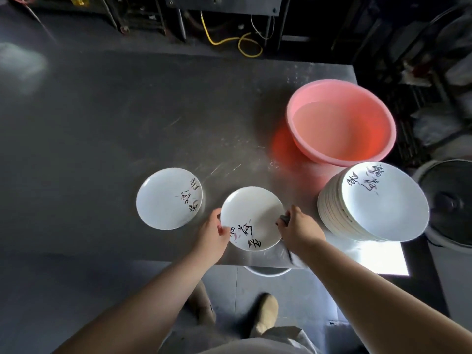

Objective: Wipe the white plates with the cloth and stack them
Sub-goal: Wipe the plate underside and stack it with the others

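A white plate (251,214) with black calligraphy sits between my hands at the table's front edge. My left hand (213,233) grips its left rim, thumb on top. My right hand (298,229) holds a grey cloth (293,254) against the plate's right rim; the cloth hangs down under my wrist. Another white plate (166,199) lies alone on the table to the left. A tall stack of white plates (378,205) stands to the right.
A pink plastic basin (342,121) stands behind the stack on the grey metal table (127,123). A round dark bin (449,200) sits off the table's right side. Cables and dark equipment lie beyond the far edge. My feet show below.
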Demonstrator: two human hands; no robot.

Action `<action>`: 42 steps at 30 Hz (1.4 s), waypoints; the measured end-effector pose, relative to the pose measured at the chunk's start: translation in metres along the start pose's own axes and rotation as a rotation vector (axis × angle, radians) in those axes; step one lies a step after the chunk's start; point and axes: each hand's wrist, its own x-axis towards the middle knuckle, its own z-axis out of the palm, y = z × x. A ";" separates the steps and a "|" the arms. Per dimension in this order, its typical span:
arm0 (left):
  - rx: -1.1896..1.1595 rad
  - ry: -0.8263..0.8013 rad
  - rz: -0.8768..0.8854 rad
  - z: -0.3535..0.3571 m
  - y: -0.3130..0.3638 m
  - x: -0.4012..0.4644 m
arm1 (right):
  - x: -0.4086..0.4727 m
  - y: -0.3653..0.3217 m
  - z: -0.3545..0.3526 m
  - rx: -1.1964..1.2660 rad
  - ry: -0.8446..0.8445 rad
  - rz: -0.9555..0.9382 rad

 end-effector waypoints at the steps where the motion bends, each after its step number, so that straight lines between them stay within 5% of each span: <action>1: 0.028 0.004 -0.005 0.002 -0.003 0.000 | 0.001 0.001 0.002 0.004 -0.006 -0.005; 8: 0.131 0.043 0.005 0.004 -0.018 0.006 | -0.006 -0.011 0.002 -0.014 0.041 -0.120; 13: 0.416 0.174 0.316 0.002 -0.035 0.007 | -0.011 -0.040 0.007 0.067 0.003 -0.367; 16: 0.511 0.097 0.425 0.005 -0.053 0.010 | -0.007 -0.044 0.015 -0.015 -0.156 -0.463; 21: 0.617 0.108 0.489 0.016 -0.062 0.016 | -0.005 -0.023 0.026 -0.250 0.016 -0.754; 24: 0.631 0.123 0.509 0.016 -0.062 0.016 | 0.008 -0.024 0.028 -0.410 -0.095 -0.845; 31: 0.669 0.144 0.496 0.016 -0.059 0.015 | 0.023 -0.044 0.035 -0.548 -0.160 -0.778; 37: 0.679 0.146 0.496 0.017 -0.059 0.016 | -0.001 -0.014 0.040 -0.571 -0.330 -0.943; 42: 0.695 0.141 0.489 0.016 -0.060 0.016 | 0.029 -0.041 0.022 -0.592 -0.213 -0.790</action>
